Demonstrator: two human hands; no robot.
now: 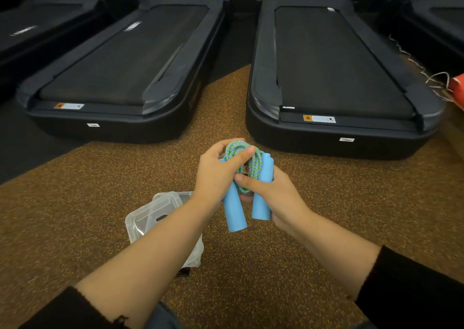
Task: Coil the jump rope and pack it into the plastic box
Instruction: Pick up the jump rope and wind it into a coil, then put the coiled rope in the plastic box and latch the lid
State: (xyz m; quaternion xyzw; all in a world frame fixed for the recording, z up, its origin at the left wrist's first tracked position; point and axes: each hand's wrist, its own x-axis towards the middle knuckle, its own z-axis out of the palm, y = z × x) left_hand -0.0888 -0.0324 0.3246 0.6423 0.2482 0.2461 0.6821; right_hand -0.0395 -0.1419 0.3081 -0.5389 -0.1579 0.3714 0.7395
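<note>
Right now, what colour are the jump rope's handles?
Light blue handles, clearest in the head view.

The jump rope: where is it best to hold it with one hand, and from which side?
Likely across both blue handles, from the right, as the right hand does. They lie side by side, stiff; the coiled rope above is loose, and the left hand pinches it.

We count two hands, a left hand (218, 175) and a right hand (278, 195); one jump rope (251, 162) with two blue handles (234, 213); one clear plastic box (148, 218); two treadmills (120, 72) in full, and what seem to be two more cut off at the side edges; one orange object (458, 87)
</note>
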